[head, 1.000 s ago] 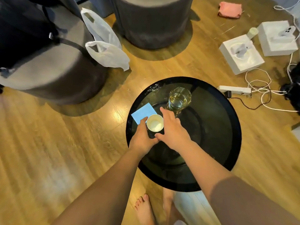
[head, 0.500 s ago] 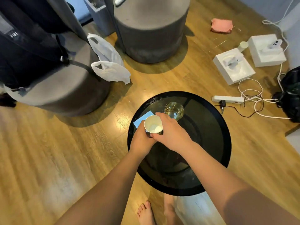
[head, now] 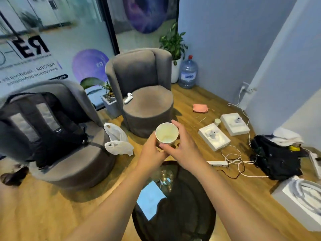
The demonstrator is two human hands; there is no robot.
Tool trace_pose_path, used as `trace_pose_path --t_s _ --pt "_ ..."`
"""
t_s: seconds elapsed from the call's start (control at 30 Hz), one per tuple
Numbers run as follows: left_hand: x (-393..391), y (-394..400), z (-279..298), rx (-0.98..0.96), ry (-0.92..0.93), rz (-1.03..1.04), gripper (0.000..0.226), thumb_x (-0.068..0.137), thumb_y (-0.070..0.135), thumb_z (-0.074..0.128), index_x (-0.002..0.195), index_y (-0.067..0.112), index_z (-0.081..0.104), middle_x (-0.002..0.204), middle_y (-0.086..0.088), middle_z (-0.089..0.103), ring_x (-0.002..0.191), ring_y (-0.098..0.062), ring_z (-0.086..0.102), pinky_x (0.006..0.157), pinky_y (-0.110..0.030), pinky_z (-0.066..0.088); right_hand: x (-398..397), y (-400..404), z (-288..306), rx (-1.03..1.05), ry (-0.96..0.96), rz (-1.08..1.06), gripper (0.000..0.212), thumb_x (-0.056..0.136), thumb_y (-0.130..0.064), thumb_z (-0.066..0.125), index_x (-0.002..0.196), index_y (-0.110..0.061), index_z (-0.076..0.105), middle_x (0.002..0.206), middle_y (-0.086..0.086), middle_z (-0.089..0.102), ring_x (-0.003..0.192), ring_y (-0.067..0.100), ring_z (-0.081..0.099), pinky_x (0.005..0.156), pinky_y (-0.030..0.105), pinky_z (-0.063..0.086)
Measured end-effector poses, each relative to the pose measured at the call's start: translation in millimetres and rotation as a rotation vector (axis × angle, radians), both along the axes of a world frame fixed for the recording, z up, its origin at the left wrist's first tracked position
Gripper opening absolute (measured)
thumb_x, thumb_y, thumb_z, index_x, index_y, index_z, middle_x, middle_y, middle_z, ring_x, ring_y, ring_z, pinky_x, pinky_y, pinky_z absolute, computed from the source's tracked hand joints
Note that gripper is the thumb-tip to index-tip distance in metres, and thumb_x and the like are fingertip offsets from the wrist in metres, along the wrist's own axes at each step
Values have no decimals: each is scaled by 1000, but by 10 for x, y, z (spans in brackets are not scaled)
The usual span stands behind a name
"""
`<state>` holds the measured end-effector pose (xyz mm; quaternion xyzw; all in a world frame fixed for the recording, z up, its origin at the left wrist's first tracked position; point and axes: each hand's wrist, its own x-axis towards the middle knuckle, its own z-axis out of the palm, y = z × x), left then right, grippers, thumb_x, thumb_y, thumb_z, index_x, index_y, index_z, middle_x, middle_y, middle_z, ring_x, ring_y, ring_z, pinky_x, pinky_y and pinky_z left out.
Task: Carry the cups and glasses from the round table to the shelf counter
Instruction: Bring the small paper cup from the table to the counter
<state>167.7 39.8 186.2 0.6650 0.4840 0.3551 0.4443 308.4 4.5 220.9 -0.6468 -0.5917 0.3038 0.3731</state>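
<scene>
A white paper cup [head: 166, 133] is held upright in the air above the far edge of the round black glass table [head: 194, 206]. My left hand [head: 152, 153] wraps its left side and base. My right hand [head: 184, 148] grips it from the right, thumb under the rim. A clear glass [head: 166, 178] with some liquid still stands on the table, below my hands. A light blue paper [head: 150, 199] lies flat on the table next to the glass.
Two grey armchairs stand beyond the table: the left one [head: 69, 164] carries a black backpack [head: 40, 126] and a white plastic bag [head: 118, 140], the far one [head: 145, 94] a white controller. White boxes [head: 214, 136], cables [head: 232, 159] and a black bag [head: 276, 157] lie on the floor at right.
Both hands lifted the paper cup off the table and raised it. The view tilted up from the tabletop to the room; the glass stayed on the table.
</scene>
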Motion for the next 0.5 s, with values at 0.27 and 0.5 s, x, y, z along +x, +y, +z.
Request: trace_pose_path --t_s 0.27,0.5 --pt "337 -272 1707 293 -61 -175 52 87 37 69 125 61 41 115 59 50 114 35 43 84 11 33 326 -377 1639 294 20 -77 86 80 -49 77 147 -48 24 153 -11 41 137 14 43 107 39 48" --pt "329 -698 2474 452 -165 -276 78 87 40 83 149 27 36 146 5 57 132 -13 58 109 -39 54 277 -1064 2493 441 -25 -175 74 82 -53 76 144 -40 37 133 -19 49 122 9 51 90 22 53"
